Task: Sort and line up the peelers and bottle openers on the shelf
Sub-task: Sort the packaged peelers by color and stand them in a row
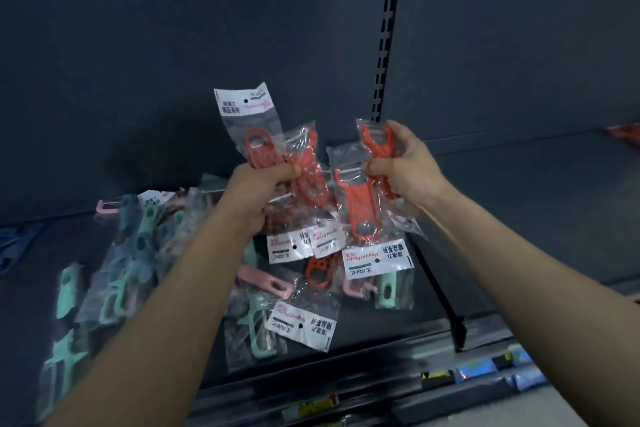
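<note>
Left hand (263, 191) and right hand (405, 166) each grip bagged red peelers (358, 208) above the shelf (374, 329); mint packs (67, 289) crowd it at eight o'clock.

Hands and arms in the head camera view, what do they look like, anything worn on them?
Both are bare. The left hand and right hand have no gloves, and no rings show on the fingers. The left forearm and right forearm carry no sleeve, watch or bracelet as far as the picture reaches.
</note>
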